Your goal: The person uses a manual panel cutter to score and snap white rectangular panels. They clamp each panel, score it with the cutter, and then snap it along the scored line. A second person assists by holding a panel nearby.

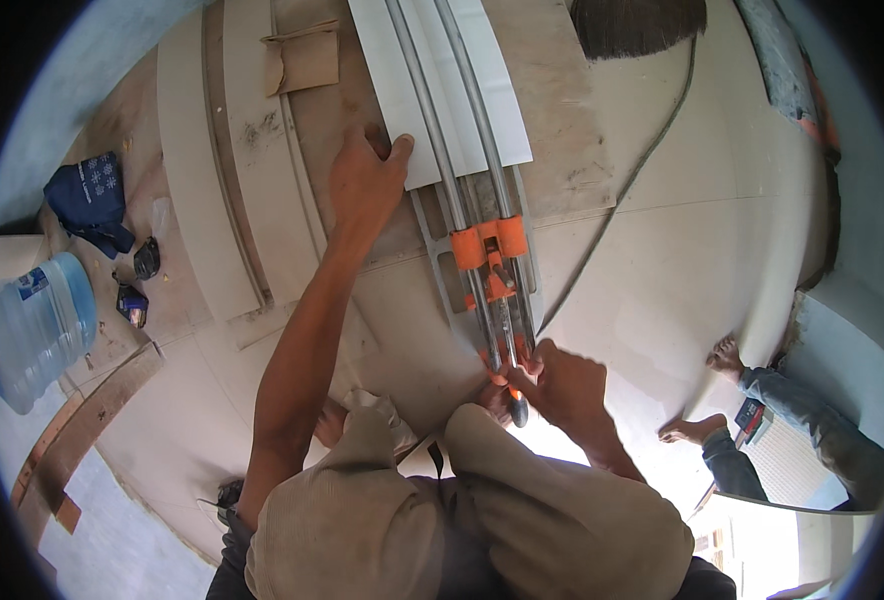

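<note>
Here the person crouches on the floor over a manual tile cutter [482, 215], which lies in front of the knees and runs away from them toward the top of the view. The left hand [365, 180] lies flat, with fingers stretched and a little spread, pressing on the near corner of a pale tile [440, 75] that sits under the two metal rails of the cutter; it grips nothing. The far end of the tile and of the rails is cut off by the upper edge. The right hand [562, 385] is closed around the cutter handle [515, 400] at the near end, just below the orange carriage [489, 250]; the fingers cover most of the handle, so only its dark tip shows. To the left stand a big blue water bottle [32, 330], partly cut by the rim, a dark blue cloth [92, 200] and two small dark objects that I cannot identify. At the right, the bare feet and jeans of another person [762, 410] show; the rest is hidden.
</note>
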Tool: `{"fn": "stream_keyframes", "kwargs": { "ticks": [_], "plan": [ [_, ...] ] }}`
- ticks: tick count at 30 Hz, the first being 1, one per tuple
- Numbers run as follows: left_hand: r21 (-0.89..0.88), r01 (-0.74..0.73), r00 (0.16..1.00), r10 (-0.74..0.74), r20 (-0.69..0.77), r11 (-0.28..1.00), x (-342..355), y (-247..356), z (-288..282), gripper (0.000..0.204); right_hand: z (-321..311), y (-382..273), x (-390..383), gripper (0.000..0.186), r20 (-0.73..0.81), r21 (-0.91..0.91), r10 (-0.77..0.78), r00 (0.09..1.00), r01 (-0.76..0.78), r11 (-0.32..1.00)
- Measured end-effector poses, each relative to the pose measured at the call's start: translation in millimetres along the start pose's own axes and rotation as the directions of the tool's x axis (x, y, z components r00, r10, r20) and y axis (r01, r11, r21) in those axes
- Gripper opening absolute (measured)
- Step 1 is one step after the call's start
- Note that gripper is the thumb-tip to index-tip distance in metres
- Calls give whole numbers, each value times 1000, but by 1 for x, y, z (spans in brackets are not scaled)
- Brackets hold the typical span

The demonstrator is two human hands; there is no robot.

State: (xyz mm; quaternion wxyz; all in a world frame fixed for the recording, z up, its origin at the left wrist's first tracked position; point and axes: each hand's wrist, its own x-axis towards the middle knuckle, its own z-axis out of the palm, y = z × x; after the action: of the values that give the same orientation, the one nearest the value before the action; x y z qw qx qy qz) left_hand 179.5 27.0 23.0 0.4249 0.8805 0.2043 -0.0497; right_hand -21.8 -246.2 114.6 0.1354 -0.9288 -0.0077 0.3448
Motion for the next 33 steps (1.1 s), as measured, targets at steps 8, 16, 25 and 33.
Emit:
{"fn": "stream_keyframes", "kwargs": {
  "ticks": [8,16,25,33],
  "plan": [
    [1,7,998,-7,61,1000,5,-9,3,53,70,14,-77,53,128,-18,186,974,-185,983],
    [-65,-1,998,5,57,998,3,-18,8,57,108,11,-84,35,-106,206,253,962,-228,952],
    [-122,52,992,-38,119,991,10,-20,14,55,129,26,-99,23,-252,333,163,954,-72,940],
    [-174,55,985,-26,170,983,13,-20,6,54,116,8,-106,23,-329,477,387,862,-202,855]
  ]
}}
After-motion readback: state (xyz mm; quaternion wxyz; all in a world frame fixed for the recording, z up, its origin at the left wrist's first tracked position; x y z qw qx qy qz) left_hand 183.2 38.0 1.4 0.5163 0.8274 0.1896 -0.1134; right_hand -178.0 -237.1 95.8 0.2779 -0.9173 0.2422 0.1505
